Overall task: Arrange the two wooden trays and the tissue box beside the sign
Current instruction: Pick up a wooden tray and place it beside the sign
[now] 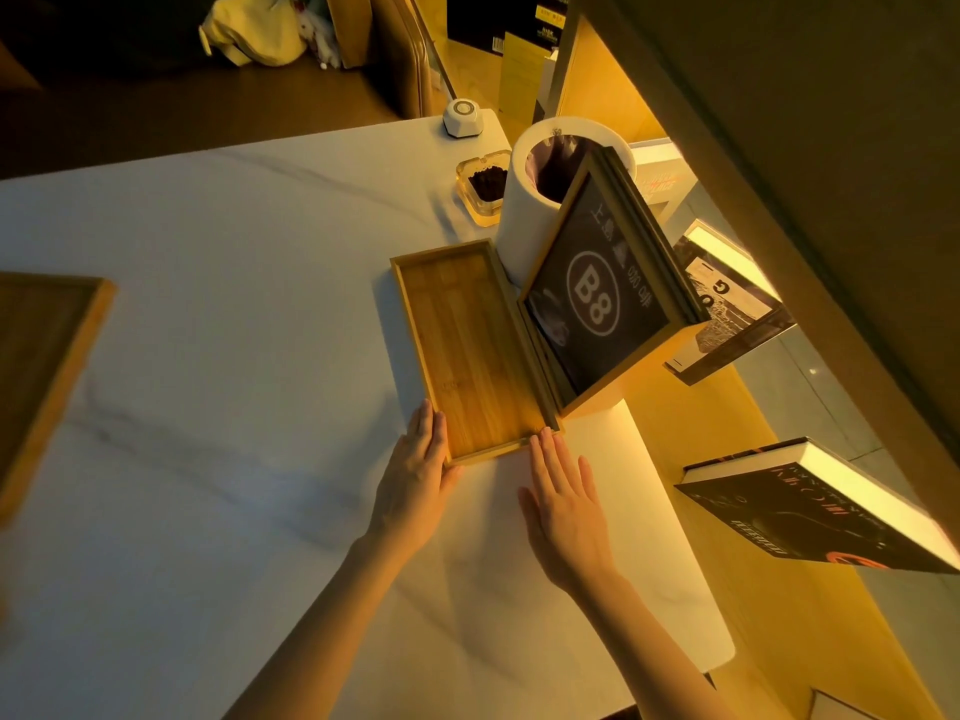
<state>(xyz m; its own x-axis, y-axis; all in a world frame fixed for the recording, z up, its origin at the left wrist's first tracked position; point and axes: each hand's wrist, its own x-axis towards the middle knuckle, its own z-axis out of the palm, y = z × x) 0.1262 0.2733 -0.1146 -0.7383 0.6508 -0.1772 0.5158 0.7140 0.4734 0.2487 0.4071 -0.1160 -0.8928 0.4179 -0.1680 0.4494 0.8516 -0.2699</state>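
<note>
A long, empty wooden tray [467,350] lies on the white marble table [234,356], its right side against the foot of the dark framed "B8" sign [597,298]. My left hand [415,475] rests flat against the tray's near left corner. My right hand [561,506] lies flat on the table, fingertips touching the tray's near right corner. Both hands have straight fingers and hold nothing. A second wooden tray [41,366] sits at the far left edge of the view, partly cut off. No tissue box shows.
Behind the sign stands a white cylindrical bin [524,220] with a dark liner. A glass ashtray [480,187] and a small white call button [462,116] sit near the table's far edge. Books [810,511] rest on the lit shelf to the right.
</note>
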